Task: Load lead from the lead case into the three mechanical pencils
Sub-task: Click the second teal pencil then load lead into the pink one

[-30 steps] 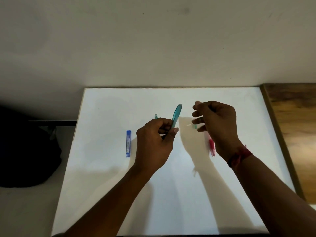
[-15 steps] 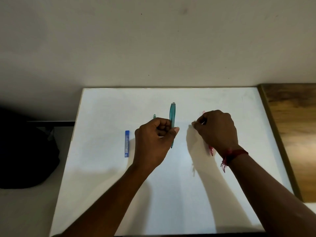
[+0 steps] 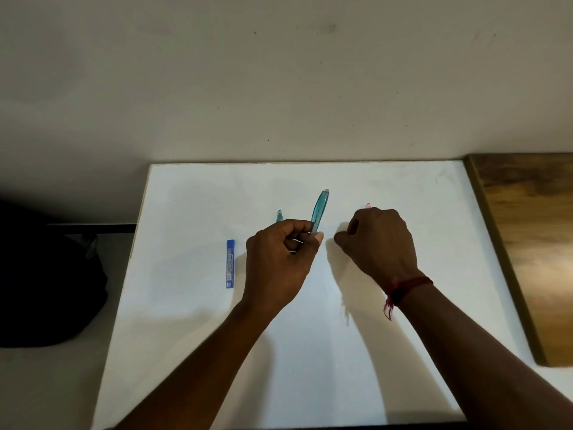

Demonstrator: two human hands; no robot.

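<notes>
I see the left hand (image 3: 279,259) gripping the teal pencil (image 3: 320,211). The right hand (image 3: 381,243) is curled over the pink pencil (image 3: 368,205); I can't tell what it holds. The lead case (image 3: 230,263) lies apart on the worktop (image 3: 403,352). I judge loading barely begun.

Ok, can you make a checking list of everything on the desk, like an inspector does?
Surface: white board, flat, arm shadows on it.
Job's things: teal pencil tilted up in the left hand; blue lead case lying flat to its left, untouched; green pencil end peeking past the left hand; pink pencil end peeking past the right hand.
Clutter: nothing seen.
Hands: left hand grips the teal pencil; right hand curled low over the board, its contents hidden.
Cables: nothing seen.
Surroundings: dark bag left, wooden top right, plain wall behind.
</notes>
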